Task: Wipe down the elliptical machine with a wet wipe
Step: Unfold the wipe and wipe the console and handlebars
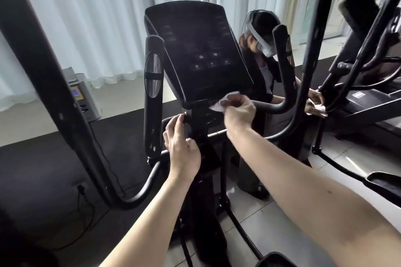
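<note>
The black elliptical machine stands right in front of me, its dark console panel (201, 50) tilted toward me at centre. My right hand (238, 112) pinches a white wet wipe (219, 102) against the console's lower right edge. Below the console, my left hand (182, 147) rests by the centre post, fingers curled near the short left handlebar (171, 120) without clearly gripping it. The fixed left grip with metal pulse plates (153, 84) rises beside the console, and the right grip (282, 67) curves up on the other side.
The swinging arm (43, 67) crosses the left foreground; another (312, 39) rises at right. A person wearing a headset (262, 54) crouches behind the machine, wiping a neighbouring machine (368, 97). A grey device (83, 97) with a cable stands by the white curtains (97, 17).
</note>
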Demonstrator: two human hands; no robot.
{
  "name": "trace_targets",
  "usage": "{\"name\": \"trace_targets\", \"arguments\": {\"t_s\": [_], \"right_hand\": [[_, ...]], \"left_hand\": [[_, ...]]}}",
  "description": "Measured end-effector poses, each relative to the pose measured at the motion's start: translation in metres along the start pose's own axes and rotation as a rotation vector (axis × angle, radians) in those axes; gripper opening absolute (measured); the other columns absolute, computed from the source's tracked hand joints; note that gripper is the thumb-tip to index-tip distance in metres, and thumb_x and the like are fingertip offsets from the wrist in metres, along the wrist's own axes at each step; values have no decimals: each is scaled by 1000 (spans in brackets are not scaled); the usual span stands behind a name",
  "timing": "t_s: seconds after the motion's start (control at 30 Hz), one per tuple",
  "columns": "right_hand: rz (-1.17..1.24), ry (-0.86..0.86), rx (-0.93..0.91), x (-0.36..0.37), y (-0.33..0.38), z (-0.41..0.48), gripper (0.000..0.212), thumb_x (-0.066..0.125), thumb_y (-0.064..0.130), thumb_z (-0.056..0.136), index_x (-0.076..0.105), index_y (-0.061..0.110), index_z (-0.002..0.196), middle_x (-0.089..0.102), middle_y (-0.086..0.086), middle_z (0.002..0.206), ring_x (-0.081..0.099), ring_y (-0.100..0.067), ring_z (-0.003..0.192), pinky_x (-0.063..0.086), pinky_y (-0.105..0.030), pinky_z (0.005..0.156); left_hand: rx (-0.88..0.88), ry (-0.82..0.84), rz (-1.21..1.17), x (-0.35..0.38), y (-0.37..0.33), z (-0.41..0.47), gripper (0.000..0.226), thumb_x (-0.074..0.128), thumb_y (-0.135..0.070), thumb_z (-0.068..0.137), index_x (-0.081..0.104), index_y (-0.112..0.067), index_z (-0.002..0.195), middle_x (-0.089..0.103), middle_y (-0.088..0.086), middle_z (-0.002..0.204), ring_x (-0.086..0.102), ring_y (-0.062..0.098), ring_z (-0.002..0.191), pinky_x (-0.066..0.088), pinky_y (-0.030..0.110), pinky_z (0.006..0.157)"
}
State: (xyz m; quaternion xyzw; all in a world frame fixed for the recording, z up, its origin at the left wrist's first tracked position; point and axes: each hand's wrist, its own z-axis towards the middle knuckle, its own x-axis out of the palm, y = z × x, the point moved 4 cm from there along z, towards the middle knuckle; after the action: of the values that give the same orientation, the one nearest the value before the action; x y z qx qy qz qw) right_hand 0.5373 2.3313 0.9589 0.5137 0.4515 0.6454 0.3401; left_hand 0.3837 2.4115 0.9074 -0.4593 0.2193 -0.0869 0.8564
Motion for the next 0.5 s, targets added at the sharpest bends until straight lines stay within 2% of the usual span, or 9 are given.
{"name": "trace_targets", "arguments": {"t_s": [0.07, 0.13, 0.17, 0.27, 0.3, 0.37, 0.4, 0.5], "right_hand": [[-11, 95, 15, 21, -3, -29, 37, 73, -25, 63, 64, 9, 76, 72, -6, 66, 73, -21, 65, 63, -37, 77], [-24, 177, 16, 42, -8, -51, 32, 70, -24, 73, 61, 7, 71, 67, 2, 53, 68, -8, 51, 55, -19, 60], [-15, 225, 31, 51, -11, -60, 31, 68, -22, 78, 62, 7, 70, 67, 2, 52, 68, -7, 51, 54, -17, 58], [57, 317, 96, 64, -13, -69, 26, 67, -18, 82, 65, 4, 68, 72, -14, 65, 75, -28, 66, 59, -29, 69], [60, 307, 111, 61, -13, -67, 28, 67, -19, 82, 64, 5, 66, 71, -12, 62, 73, -25, 62, 58, -26, 66], [35, 239, 126, 48, -11, -56, 29, 66, -23, 79, 61, 4, 69, 68, -4, 54, 67, -14, 50, 54, -20, 56], [35, 194, 122, 40, -9, -46, 30, 66, -26, 74, 60, 3, 71, 67, -4, 53, 66, -14, 48, 54, -22, 55], [102, 27, 76, 12, -11, -7, 35, 67, -32, 60, 61, 1, 73, 67, -14, 60, 66, -26, 54, 63, -42, 68]], "left_hand": [[-12, -17, -4, -1, 4, -5, 75, 42, 13, 82, 37, -12, 153, 29, -18, 143, 27, 6, 138, 26, 41, 123], [-49, -16, -18, -3, 12, -11, 75, 41, 14, 83, 38, -13, 154, 29, -20, 143, 29, 10, 140, 29, 41, 122], [-62, -12, -26, -3, 17, -13, 76, 40, 13, 83, 37, -14, 154, 28, -22, 144, 30, 11, 141, 30, 43, 121], [-76, 9, -27, -1, 26, -21, 75, 39, 8, 82, 37, -17, 153, 27, -29, 142, 30, 8, 140, 32, 46, 120], [-89, 18, -26, 1, 26, -23, 74, 40, 8, 84, 37, -17, 153, 27, -28, 142, 29, 5, 139, 31, 44, 121], [-104, 33, -31, 6, 25, -25, 73, 41, 10, 86, 37, -15, 153, 28, -22, 145, 27, 2, 139, 28, 41, 123], [-96, 39, -31, 8, 25, -25, 72, 42, 10, 86, 37, -15, 153, 28, -20, 145, 27, 4, 140, 27, 42, 123], [-85, 70, -28, 14, 29, -21, 73, 42, 6, 84, 35, -16, 154, 28, -23, 143, 31, 10, 139, 29, 45, 121]]}}
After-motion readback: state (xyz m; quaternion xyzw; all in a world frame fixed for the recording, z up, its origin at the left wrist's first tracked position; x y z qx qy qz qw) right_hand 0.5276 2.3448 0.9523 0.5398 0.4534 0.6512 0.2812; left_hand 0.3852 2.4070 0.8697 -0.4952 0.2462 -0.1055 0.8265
